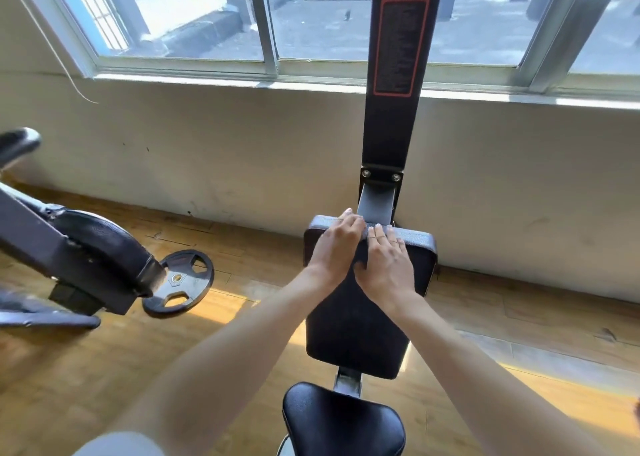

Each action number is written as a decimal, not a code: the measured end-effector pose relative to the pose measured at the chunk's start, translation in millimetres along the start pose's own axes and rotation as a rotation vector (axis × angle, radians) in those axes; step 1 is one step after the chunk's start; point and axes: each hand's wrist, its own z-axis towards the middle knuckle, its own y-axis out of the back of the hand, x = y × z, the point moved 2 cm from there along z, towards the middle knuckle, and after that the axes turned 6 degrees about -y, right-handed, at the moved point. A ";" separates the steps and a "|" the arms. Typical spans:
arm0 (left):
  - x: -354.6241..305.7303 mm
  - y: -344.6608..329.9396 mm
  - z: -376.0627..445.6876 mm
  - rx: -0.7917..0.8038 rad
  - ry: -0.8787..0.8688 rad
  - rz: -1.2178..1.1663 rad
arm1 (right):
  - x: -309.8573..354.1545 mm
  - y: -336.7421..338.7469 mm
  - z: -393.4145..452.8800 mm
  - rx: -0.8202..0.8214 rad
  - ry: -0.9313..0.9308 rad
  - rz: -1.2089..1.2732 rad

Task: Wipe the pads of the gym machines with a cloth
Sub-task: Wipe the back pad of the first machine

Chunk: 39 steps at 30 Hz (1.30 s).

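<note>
Sunlit wooden flooring and a cream wall under a wide window frame the black upright gym machine post (398, 74). Both hands press flat, fingers straight and close together, on a dark grey folded cloth (360, 256) at the far top edge of the black padded rectangular back pad (356, 324). The left hand (334, 247) and right hand (386, 265) lie side by side, touching, the cloth under and between them. Judging by that position, wiping of this pad looks barely begun: its long stretch nearer than the hands, and the black rounded seat pad (343, 421) nearer still, seem left to do.
</note>
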 end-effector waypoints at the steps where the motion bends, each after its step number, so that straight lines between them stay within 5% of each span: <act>1: 2.8 2.4 0.2 0.020 -0.037 0.003 | 2.2 -1.0 1.9 0.002 0.003 -0.011; 9: 76.4 33.4 -11.8 -0.044 0.179 0.013 | 12.3 -5.4 11.0 0.006 -0.017 -0.119; 15: 48.4 20.9 -12.7 -0.054 0.038 -0.054 | 12.2 -8.6 9.0 -0.024 -0.019 -0.157; 21: 94.9 24.9 -24.9 -0.104 0.186 -0.084 | 14.6 -10.7 9.1 -0.036 -0.024 -0.195; 26: 71.5 17.5 -21.3 -0.126 0.078 -0.142 | 21.9 -8.6 9.0 -0.038 -0.073 -0.185; 33: 88.1 15.5 -32.1 -0.283 0.227 -0.391 | 64.6 -16.1 21.4 0.005 0.055 -0.121; 39: 87.1 4.7 -33.1 -0.276 0.142 -0.434 | 76.2 -23.0 21.1 -0.031 0.076 -0.088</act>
